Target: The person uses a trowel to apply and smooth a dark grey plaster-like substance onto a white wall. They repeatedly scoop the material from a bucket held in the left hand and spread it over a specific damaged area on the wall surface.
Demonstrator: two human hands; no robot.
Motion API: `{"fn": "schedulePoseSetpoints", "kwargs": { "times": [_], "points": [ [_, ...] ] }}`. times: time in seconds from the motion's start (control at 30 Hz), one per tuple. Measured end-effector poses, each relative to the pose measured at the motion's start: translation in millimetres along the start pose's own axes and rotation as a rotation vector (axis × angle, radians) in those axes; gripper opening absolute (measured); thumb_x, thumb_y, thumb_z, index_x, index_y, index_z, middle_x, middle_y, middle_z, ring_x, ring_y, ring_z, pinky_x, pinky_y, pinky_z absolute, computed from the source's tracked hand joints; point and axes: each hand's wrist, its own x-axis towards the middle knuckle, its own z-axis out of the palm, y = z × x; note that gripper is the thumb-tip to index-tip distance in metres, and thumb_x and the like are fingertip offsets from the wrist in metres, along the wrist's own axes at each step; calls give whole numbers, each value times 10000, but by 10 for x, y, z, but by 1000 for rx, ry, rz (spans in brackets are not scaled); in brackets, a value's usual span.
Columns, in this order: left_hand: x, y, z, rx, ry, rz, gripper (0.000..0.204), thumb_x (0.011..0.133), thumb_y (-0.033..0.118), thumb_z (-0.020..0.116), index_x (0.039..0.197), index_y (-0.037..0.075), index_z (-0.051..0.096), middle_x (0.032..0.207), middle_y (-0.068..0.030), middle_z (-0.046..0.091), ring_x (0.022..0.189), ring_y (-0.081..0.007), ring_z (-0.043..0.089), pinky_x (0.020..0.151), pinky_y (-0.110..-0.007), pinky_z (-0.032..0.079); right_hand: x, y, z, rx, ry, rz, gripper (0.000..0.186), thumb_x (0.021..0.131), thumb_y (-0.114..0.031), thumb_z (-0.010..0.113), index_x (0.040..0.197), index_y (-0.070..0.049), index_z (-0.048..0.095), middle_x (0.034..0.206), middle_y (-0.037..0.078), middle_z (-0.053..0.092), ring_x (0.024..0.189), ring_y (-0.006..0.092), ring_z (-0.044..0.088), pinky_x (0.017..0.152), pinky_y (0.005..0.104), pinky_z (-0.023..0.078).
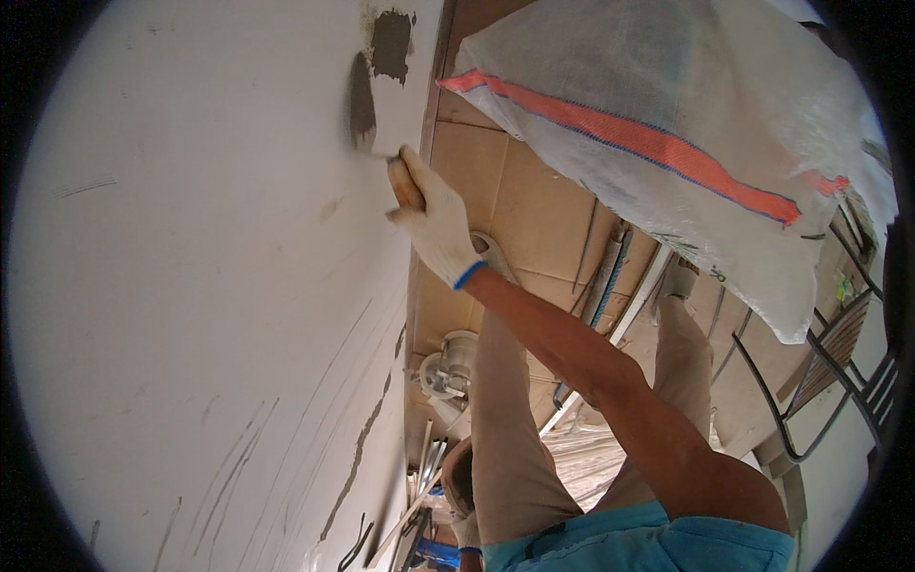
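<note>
My right hand [434, 224], in a white knit glove with a blue cuff, is closed around the wooden handle [408, 186] of a putty knife. Its blade points up along the white wall [191, 238], close to a rough dark grey patch [391, 45] where the surface is bare. A dark streak, perhaps the blade's shadow, lies beside it. Low in the view, my left hand [465, 532], also gloved, is partly hidden beside my leg. It is against a brown rounded thing [460, 481] with a dark inside, whose kind I cannot make out.
A large white woven sack [658, 105] with a red stripe fills the upper right. Tan floor tiles [472, 162] run along the wall. A white round fitting [453, 367], long strips [424, 458], a long tube [605, 272] and a black metal frame [843, 381] surround my legs. Cracks mark the wall.
</note>
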Motion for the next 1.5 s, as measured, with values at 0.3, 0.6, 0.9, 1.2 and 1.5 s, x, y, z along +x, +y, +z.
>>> {"fn": "schedulePoseSetpoints", "kwargs": {
  "times": [0.3, 0.6, 0.9, 1.2, 1.5],
  "points": [
    [3, 10, 7, 24, -17, 14, 405, 823, 17, 736, 1226, -15, 713, 1091, -103, 759, 918, -228, 722, 815, -338, 570, 368, -60, -190, -73, 58, 19, 873, 773, -103, 785, 1577, -72, 447, 1386, 250, 636, 1290, 426, 606, 1059, 445, 487],
    [-85, 37, 87, 77, -45, 86, 404, 829, 24, 735, 1231, -9, 716, 1097, -101, 759, 932, -227, 722, 820, -336, 567, -275, -319, -289, -51, -103, 15, 891, 762, -61, 780, 1589, -85, 448, 1416, 229, 631, 1307, 344, 616, 1104, 383, 462],
    [-197, -152, 79, 27, -106, 214, 387, 845, 44, 738, 1224, -29, 710, 1118, -78, 757, 954, -221, 715, 846, -347, 560, -867, -578, -1227, -200, -162, 230, 781, 772, -35, 685, 1532, -14, 507, 1345, 223, 676, 1217, 277, 665, 1061, 340, 485],
    [17, -810, -52, -123, -31, 43, 347, 730, -58, 761, 1074, -24, 731, 882, -67, 742, 618, -182, 648, 534, -310, 499, 591, -392, -972, -41, -65, 294, 738, 782, -101, 712, 1498, -60, 539, 965, 126, 696, 711, 183, 656, 593, 355, 539],
    [147, -1013, -224, -47, -9, 15, 325, 711, -41, 766, 1036, -43, 745, 921, -80, 757, 706, -188, 686, 625, -327, 545, 1088, -442, -565, 25, -60, 252, 832, 761, -130, 751, 1533, 22, 480, 932, 129, 683, 717, 191, 644, 648, 342, 544]
  ]
}}
